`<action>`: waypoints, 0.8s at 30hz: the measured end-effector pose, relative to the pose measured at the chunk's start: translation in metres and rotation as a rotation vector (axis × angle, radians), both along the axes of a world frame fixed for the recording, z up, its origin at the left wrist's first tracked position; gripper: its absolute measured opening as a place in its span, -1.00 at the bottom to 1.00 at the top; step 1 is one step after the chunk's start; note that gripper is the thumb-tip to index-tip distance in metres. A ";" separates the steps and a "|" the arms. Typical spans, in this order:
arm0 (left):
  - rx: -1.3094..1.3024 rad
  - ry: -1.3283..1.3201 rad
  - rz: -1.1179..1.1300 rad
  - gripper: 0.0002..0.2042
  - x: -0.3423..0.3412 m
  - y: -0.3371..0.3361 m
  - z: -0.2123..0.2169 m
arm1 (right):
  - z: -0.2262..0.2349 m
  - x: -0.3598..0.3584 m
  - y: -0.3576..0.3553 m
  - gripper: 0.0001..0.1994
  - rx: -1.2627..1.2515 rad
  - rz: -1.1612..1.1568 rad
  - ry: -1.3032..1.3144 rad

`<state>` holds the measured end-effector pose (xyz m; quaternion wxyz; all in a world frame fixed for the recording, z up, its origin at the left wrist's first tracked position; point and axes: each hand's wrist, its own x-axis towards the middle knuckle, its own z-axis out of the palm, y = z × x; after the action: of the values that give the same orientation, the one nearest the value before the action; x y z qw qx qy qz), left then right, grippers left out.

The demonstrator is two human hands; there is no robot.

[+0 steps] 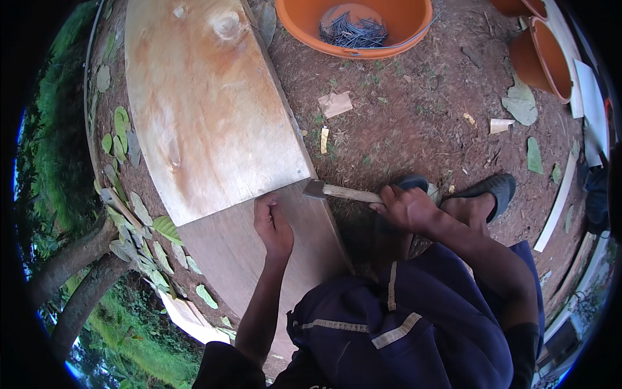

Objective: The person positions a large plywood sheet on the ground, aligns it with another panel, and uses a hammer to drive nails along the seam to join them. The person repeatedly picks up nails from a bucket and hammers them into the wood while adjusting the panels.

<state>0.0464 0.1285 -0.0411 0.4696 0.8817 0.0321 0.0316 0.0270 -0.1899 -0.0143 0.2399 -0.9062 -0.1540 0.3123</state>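
A pale plywood sheet (pixel 214 110) lies on top of a darker brown board (pixel 291 249). My left hand (pixel 273 225) is closed, its fingertips at the sheet's near edge; whatever they pinch, if anything, is too small to make out. My right hand (pixel 407 207) grips the wooden handle of a hammer (pixel 350 193). The hammer's dark metal head lies over the brown board, just beside the sheet's near right corner. A small nail head (pixel 299 172) shows in that corner.
An orange basin (pixel 295 29) with many loose nails (pixel 355 34) stands on the soil at the far side. More orange containers (pixel 541 58) are at the far right. Leaves (pixel 167 228) and tree trunks (pixel 84 305) are on the left; wood scraps (pixel 335 104) lie about.
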 end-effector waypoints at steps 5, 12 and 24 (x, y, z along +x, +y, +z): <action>0.055 -0.005 -0.034 -0.78 -0.016 -0.007 0.004 | 0.003 0.006 -0.003 -0.56 0.031 -0.015 0.005; -0.027 -0.098 -0.104 -0.75 -0.002 -0.014 0.005 | 0.003 0.016 -0.011 -0.62 -0.096 -0.235 -0.188; 0.280 -0.109 -0.201 -0.69 -0.023 -0.003 -0.019 | 0.033 0.170 -0.024 -0.61 0.853 -1.367 0.072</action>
<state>0.0238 0.1259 -0.0602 0.3441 0.9343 -0.0862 0.0365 0.1975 -0.2137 0.0189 0.7080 -0.6197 0.3364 0.0398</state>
